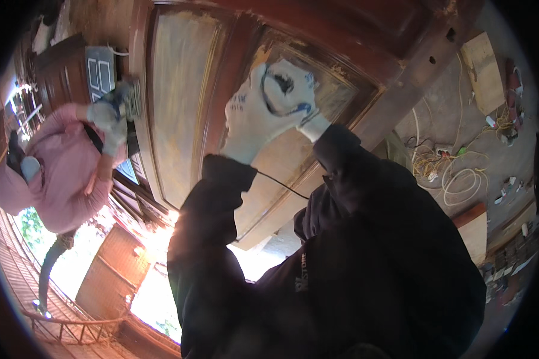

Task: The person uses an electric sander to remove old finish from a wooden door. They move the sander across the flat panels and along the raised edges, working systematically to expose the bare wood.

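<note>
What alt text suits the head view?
White-gloved left hand and right hand, close together over a brown panelled door; any held item is unclear. A co-worker in pink holds a tool at left; cords lie at right.

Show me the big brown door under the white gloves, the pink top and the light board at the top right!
Brown door (228, 75): head view, on the strip between two panels.
Pink top (72, 170): head view, on its body part.
Light board (484, 73): head view, on its flat face.

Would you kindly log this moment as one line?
Left hand: gloved, over wooden door | Right hand: gloved, beside left | Grip: unclear | Co-worker: pink top, at left
</note>
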{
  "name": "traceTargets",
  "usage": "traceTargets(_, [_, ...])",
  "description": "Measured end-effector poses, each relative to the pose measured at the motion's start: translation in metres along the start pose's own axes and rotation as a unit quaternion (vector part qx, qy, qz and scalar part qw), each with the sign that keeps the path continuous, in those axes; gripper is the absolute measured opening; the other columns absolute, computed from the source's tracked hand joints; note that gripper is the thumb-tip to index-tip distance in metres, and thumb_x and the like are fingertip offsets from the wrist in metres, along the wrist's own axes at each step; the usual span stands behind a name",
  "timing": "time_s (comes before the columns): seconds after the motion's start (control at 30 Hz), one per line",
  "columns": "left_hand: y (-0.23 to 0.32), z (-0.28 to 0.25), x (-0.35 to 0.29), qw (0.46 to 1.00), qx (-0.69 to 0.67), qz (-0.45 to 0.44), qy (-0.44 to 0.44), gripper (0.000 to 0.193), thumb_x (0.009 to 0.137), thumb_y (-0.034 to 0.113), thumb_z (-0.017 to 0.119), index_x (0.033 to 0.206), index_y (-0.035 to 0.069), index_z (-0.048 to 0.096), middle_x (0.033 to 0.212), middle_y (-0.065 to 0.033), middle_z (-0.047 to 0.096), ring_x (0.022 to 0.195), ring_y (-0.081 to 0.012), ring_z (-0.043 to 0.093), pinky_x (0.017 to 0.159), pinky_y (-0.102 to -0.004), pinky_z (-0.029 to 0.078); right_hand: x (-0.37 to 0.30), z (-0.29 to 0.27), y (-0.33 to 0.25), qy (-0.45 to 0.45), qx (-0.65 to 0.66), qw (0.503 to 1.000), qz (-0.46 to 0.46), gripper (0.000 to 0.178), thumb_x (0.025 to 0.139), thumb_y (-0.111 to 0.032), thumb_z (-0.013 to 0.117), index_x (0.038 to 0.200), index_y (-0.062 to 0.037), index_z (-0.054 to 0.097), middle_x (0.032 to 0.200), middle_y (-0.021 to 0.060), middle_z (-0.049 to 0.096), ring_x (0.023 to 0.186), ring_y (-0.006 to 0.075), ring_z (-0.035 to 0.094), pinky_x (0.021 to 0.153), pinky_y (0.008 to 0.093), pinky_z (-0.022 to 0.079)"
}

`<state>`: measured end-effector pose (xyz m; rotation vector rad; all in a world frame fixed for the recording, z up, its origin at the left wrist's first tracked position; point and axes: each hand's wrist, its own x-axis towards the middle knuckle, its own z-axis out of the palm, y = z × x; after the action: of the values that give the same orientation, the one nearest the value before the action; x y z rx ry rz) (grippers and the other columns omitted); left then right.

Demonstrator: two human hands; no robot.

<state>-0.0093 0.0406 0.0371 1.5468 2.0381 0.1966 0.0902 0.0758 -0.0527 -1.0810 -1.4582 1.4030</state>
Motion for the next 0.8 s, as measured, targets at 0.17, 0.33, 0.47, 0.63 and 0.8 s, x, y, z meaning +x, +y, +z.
traceTargets(0.17, [-0.03, -0.024, 0.036, 0.992, -0.074, -0.048, 0.088, 0.081, 0.066, 0.052, 0.085, 0.126, 0.008, 0.053, 0.109, -0.0172, 0.071, 0.099, -0.0348, 0.071, 0.086, -0.0447, 0.054, 0.058, 0.036, -0.007, -0.086, 0.044, 0.995, 0.032, 0.027, 0.088, -0.03, 0.062, 0.087, -0.0027, 0.066, 0.077, 0.0151, 0.064, 0.072, 0.0274, 0.063, 0.067, 0.0382, 0.049])
traceTargets(0.33, [-0.003, -0.009, 0.012, 0.996, -0.082, -0.017, 0.029, 0.084, 0.069, 0.054, 0.084, 0.129, 0.003, 0.054, 0.11, -0.0202, 0.069, 0.103, -0.0355, 0.07, 0.09, -0.0428, 0.053, 0.02, 0.008, -0.01, -0.05, 0.051, 0.99, 0.118, 0.023, 0.087, -0.026, 0.063, 0.088, -0.0037, 0.07, 0.076, 0.0097, 0.068, 0.071, 0.024, 0.065, 0.068, 0.0362, 0.051])
traceTargets(0.47, [0.024, 0.006, 0.0, 0.999, -0.007, 0.028, 0.034, 0.087, 0.067, 0.059, 0.084, 0.128, 0.004, 0.055, 0.108, -0.0206, 0.07, 0.099, -0.0381, 0.07, 0.088, -0.0437, 0.054, -0.007, -0.013, 0.004, 0.039, 0.129, 0.988, 0.073, 0.024, 0.087, -0.026, 0.065, 0.085, -0.0028, 0.069, 0.073, 0.0069, 0.066, 0.066, 0.0176, 0.061, 0.064, 0.0336, 0.049])
traceTargets(0.63, [0.008, -0.026, 0.046, 0.999, -0.002, -0.042, 0.033, 0.085, 0.068, 0.06, 0.082, 0.129, 0.006, 0.054, 0.11, -0.0186, 0.07, 0.102, -0.0362, 0.069, 0.088, -0.045, 0.054, 0.07, 0.007, -0.013, -0.048, 0.122, 0.987, 0.092, 0.018, 0.091, -0.02, 0.067, 0.087, -0.0028, 0.068, 0.078, 0.0, 0.065, 0.072, 0.0102, 0.057, 0.066, 0.0303, 0.05])
traceTargets(0.8, [0.039, -0.011, 0.03, 0.999, -0.022, -0.026, -0.01, 0.09, 0.069, 0.063, 0.08, 0.132, 0.006, 0.051, 0.11, -0.0182, 0.07, 0.105, -0.0356, 0.068, 0.091, -0.0447, 0.053, 0.03, -0.024, 0.001, -0.002, 0.089, 0.987, 0.132, 0.016, 0.095, -0.016, 0.066, 0.094, 0.0001, 0.067, 0.091, -0.0033, 0.065, 0.082, 0.0075, 0.057, 0.074, 0.0266, 0.05])
